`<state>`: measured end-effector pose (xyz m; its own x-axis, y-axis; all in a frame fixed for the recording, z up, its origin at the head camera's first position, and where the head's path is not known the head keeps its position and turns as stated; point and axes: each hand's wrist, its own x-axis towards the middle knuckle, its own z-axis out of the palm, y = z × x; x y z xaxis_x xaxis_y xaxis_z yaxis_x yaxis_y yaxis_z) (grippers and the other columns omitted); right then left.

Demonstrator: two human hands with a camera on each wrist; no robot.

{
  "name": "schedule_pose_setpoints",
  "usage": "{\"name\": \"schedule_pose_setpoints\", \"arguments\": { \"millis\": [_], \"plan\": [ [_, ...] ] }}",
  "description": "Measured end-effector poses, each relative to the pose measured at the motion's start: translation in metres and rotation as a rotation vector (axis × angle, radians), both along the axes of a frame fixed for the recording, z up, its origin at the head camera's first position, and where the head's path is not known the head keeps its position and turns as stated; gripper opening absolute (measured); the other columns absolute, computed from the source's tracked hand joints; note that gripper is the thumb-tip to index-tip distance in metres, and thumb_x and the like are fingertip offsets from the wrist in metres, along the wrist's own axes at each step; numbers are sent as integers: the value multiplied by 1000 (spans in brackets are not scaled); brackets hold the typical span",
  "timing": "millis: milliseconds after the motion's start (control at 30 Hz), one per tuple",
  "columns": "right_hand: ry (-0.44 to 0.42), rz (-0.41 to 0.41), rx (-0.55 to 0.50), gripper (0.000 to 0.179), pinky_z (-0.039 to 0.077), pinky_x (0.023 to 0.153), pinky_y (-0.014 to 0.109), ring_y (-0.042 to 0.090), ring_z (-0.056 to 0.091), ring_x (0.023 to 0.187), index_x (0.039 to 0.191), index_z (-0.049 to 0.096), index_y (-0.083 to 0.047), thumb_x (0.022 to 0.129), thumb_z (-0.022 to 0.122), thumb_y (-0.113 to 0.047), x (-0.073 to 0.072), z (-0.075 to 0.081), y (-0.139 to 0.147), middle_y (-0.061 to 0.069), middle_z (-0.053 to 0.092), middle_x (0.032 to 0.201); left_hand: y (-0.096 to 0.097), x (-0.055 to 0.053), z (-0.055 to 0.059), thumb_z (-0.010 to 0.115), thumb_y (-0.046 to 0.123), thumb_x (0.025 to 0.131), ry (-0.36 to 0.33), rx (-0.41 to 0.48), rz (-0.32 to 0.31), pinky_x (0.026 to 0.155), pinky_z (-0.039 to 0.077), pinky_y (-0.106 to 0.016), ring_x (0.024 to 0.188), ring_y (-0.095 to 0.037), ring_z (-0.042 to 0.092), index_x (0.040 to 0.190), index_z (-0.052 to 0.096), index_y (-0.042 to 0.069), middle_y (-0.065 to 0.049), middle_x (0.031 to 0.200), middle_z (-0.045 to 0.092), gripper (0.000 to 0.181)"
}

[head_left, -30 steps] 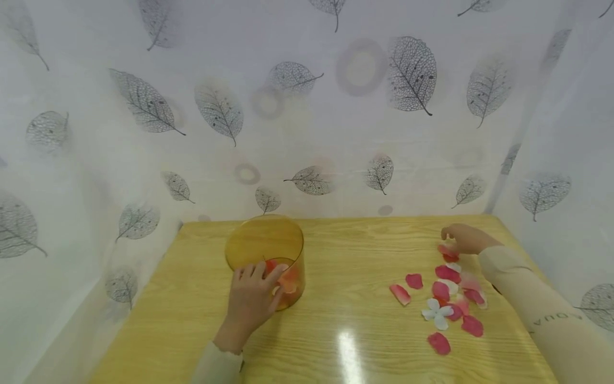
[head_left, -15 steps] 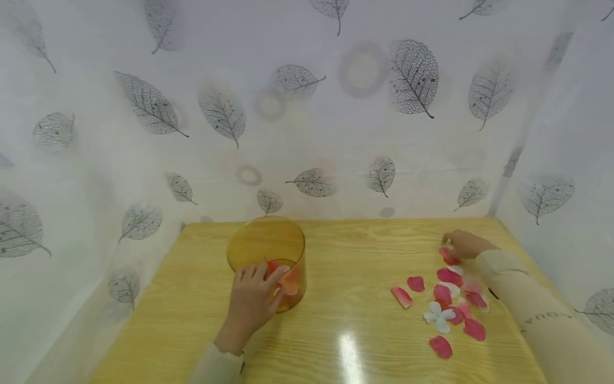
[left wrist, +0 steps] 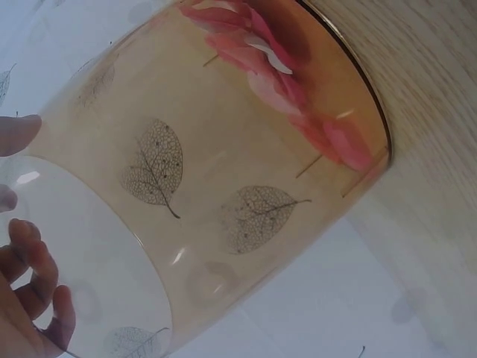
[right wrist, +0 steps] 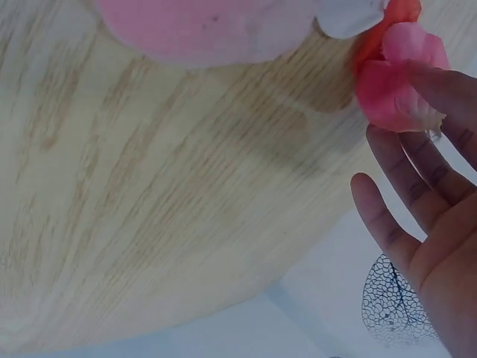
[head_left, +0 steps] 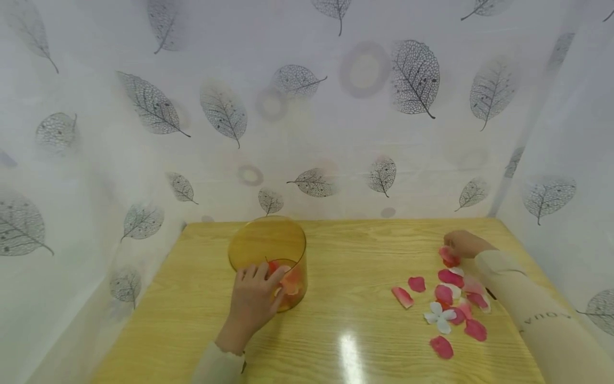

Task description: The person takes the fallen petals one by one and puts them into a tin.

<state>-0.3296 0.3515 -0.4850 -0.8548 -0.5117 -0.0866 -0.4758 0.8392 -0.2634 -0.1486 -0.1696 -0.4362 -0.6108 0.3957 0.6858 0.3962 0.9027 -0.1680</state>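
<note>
A see-through amber tub (head_left: 268,234) stands on the left part of the table. My left hand (head_left: 251,301) grips its near rim; the left wrist view has the fingers (left wrist: 45,272) curled over the edge, the thumb on the outer wall. Pink and red petals (left wrist: 272,71) lie at the tub's bottom. Far off at the right, my right hand (head_left: 467,244) pinches a pink petal (right wrist: 391,93) between thumb and fingertips. A red petal (head_left: 451,263) lies right beneath it. Several pink, red and white petals (head_left: 451,277) are strewn just nearer, beside the right sleeve.
The wood-grain table (head_left: 350,266) has a white five-lobed flower (head_left: 440,318) among the petals, with two pink petals (head_left: 402,297) off to their left. White leaf-printed sheeting (head_left: 336,133) rises at the back and both sides.
My right hand has dipped slightly onto the far petals; its fingers have closed on a pink one. The left hand and tub stay put, with the view shifting a little.
</note>
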Motion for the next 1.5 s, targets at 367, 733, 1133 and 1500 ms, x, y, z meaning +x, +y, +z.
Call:
{"name": "schedule_pose_setpoints", "arguments": {
  "millis": [367,733,1133,1500],
  "plan": [
    [4,-22,2,27,28,54,23,9,33,55,63,45,-12,84,60,-6,8,40,-26,-7,33,59,0,1,0,82,30,61,5,-1,6,63,40,-37,68,-21,50,103,59,25,-2,76,55,48],
    [98,58,-41,22,27,54,25,10,32,57,68,50,-9,85,62,-4,14,105,-104,-4,36,59,0,2,-1,84,31,60,7,-12,15,64,41,-38,69,-22,49,104,58,25,-2,78,53,52],
    [279,258,-99,19,42,63,30,13,45,65,72,54,-13,86,65,-10,28,159,-235,0,57,71,0,1,-1,84,33,60,10,-27,19,63,41,-37,68,-21,49,104,57,26,-2,78,54,52],
    [316,436,-133,19,43,62,25,11,47,63,72,56,-13,86,67,-19,32,161,-316,-2,61,71,-1,2,-1,84,33,61,-8,-26,27,64,40,-36,68,-21,48,105,58,27,-2,79,54,52]
  ]
}}
